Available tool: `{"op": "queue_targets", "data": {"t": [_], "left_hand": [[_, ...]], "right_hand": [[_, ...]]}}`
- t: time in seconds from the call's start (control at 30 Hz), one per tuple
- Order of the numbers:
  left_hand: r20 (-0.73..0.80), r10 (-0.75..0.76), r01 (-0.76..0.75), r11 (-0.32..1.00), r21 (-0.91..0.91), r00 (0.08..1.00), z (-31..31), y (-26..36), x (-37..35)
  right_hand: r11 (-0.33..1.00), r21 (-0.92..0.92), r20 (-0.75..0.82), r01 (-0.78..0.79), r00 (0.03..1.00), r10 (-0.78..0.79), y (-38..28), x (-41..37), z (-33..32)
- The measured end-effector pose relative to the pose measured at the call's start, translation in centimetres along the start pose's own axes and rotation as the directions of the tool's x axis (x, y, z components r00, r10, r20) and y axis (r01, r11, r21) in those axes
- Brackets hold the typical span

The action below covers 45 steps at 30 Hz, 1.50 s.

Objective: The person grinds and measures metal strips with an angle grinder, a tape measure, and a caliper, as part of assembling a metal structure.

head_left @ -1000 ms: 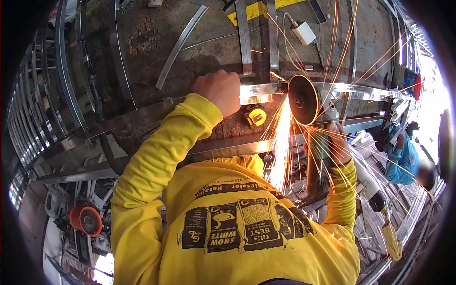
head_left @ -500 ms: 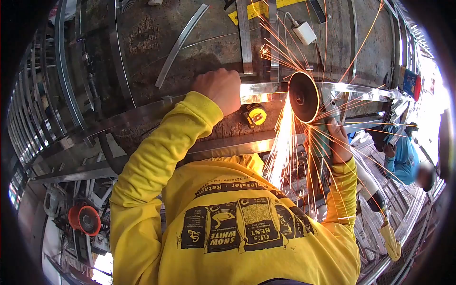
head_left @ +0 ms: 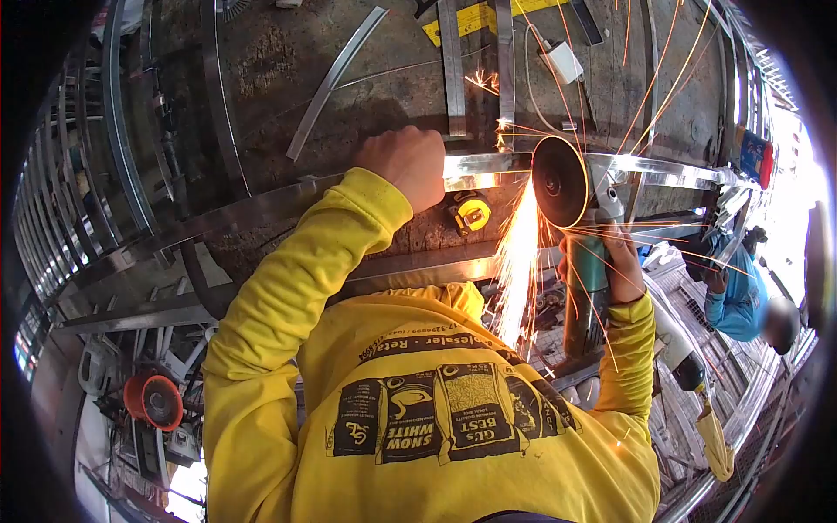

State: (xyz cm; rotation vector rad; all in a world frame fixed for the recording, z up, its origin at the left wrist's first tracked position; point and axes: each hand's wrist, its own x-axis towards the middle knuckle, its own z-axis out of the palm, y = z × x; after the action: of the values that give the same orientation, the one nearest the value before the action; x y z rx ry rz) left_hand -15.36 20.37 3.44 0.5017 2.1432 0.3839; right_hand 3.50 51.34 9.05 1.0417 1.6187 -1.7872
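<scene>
My left hand point(head_left: 404, 167) is closed in a fist around a shiny metal bar point(head_left: 485, 163) that runs across the bench. My right hand point(head_left: 622, 263) wraps around the green body of an angle grinder point(head_left: 588, 263). The grinder's disc point(head_left: 558, 181) stands on edge against the bar, to the right of my left hand. Bright sparks point(head_left: 520, 261) stream down from the contact, and thinner ones fly up and right. A yellow tape measure point(head_left: 471, 213) lies just below the bar, between my two hands.
Metal strips point(head_left: 338, 80) and a yellow ruler point(head_left: 469, 24) lie on the worn bench, near a white box with a cord point(head_left: 562, 63). An orange round object point(head_left: 159, 401) sits lower left. At right is another person in a blue top point(head_left: 739, 292).
The grinder has shifted very slightly right, its disc still against the bar. The downward spark stream is narrower, and more of the green body shows. My left hand stays closed on the bar.
</scene>
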Motion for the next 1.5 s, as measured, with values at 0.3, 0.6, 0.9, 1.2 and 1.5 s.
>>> {"op": "queue_targets", "data": {"t": [0.3,0.6,0.9,1.2,1.5], "left_hand": [[-0.024,0.005,-0.005,1.000,-0.008,1.000,0.1,0.0,0.0],[-0.018,0.006,-0.006,1.000,-0.007,1.000,0.0,-0.1,0.1],[0.012,-0.015,0.015,1.000,0.006,1.000,-0.3,0.1,0.0],[0.058,-0.015,0.015,1.000,0.010,0.998,-0.7,0.2,0.0],[0.011,-0.019,0.019,1.000,-0.002,1.000,-0.4,0.2,0.0]], "right_hand": [[1.000,0.011,0.017,-0.018,1.000,0.018,-0.1,0.4,-0.4],[1.000,0.020,0.012,0.008,1.000,-0.008,0.9,1.0,-0.9],[0.999,-0.041,0.055,-0.025,0.998,0.027,-0.2,0.4,-0.5],[0.988,0.151,0.021,-0.044,0.999,0.041,-3.3,-0.5,3.9],[0.991,0.132,0.036,-0.028,0.999,0.024,-3.1,-0.3,3.4]]}}
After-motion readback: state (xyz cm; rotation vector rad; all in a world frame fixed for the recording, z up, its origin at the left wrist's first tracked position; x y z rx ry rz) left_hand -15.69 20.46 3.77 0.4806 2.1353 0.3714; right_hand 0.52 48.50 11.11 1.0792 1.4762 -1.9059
